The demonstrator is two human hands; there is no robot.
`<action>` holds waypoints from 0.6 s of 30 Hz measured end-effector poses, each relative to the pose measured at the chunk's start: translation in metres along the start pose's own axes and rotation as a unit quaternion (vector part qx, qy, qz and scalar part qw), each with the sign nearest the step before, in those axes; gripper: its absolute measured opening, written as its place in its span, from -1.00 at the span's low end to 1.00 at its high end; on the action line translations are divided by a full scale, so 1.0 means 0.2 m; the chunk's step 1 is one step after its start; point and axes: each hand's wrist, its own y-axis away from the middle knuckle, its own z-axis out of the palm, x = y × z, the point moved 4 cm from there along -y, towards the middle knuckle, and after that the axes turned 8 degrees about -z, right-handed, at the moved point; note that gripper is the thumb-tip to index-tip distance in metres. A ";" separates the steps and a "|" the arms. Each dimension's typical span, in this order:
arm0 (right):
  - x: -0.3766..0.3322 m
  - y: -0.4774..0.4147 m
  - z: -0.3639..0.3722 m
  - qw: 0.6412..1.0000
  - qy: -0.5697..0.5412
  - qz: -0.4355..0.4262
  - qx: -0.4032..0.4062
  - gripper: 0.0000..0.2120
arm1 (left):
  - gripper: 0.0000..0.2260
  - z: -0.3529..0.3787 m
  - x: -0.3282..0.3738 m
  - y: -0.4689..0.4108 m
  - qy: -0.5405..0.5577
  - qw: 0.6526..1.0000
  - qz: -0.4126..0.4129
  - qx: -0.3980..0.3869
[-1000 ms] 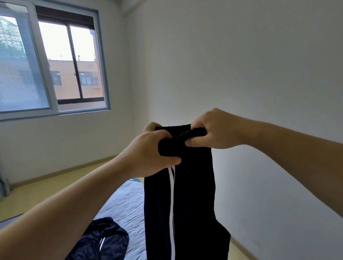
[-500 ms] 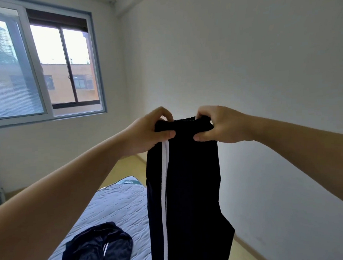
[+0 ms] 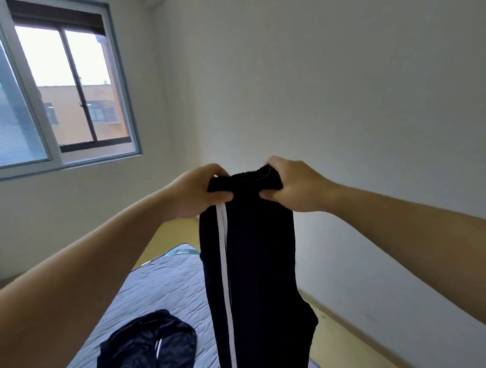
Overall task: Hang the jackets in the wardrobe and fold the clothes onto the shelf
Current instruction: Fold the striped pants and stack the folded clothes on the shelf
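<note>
Black track trousers (image 3: 257, 267) with a white side stripe hang straight down in front of me, folded lengthwise, their lower end cut off by the frame. My left hand (image 3: 197, 192) pinches the left end of the waistband and my right hand (image 3: 289, 184) pinches the right end, both held out at chest height. A second dark garment (image 3: 146, 352) with white trim lies crumpled on the mattress below my left arm. No wardrobe or shelf is in sight.
A grey quilted mattress (image 3: 163, 289) lies on the yellow floor (image 3: 346, 344) below the trousers. A white wall (image 3: 345, 108) runs along the right, close behind the trousers. A window (image 3: 62, 92) sits at the upper left.
My hands have slid apart along the waistband and spread it flat. The trousers now hang straighter, and my view has tilted slightly upward.
</note>
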 end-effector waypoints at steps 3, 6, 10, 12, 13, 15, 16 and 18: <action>-0.01 -0.04 -0.02 0.999 -0.049 0.017 0.016 -0.79 | -0.80 -0.04 -0.05 -0.01 0.002 0.999 0.026 0.033; -0.02 -0.08 0.03 0.999 -0.014 0.015 0.034 -0.77 | -0.79 -0.02 -0.09 -0.02 -0.035 0.999 0.030 0.016; 0.00 -0.12 0.04 0.985 -0.160 0.048 -0.045 -0.85 | -0.85 -0.05 -0.15 -0.04 0.048 0.998 0.003 0.030; 0.01 -0.14 0.02 0.963 -0.221 0.054 -0.144 -0.91 | -0.82 -0.04 -0.17 -0.04 0.084 0.996 0.004 -0.007; 0.02 -0.15 0.01 0.949 -0.244 0.061 -0.192 -0.92 | -0.79 -0.03 -0.16 -0.04 0.118 0.992 0.007 -0.041; 0.06 -0.19 -0.01 0.919 -0.276 0.084 -0.271 -0.91 | -0.75 -0.02 -0.15 -0.05 0.228 0.965 -0.014 -0.130; 0.07 -0.21 -0.03 0.906 -0.283 0.094 -0.301 -0.87 | -0.76 -0.01 -0.15 -0.06 0.284 0.942 -0.026 -0.175; 0.11 -0.26 -0.03 0.879 -0.312 0.105 -0.346 -0.81 | -0.77 0.01 -0.15 -0.08 0.366 0.896 -0.039 -0.247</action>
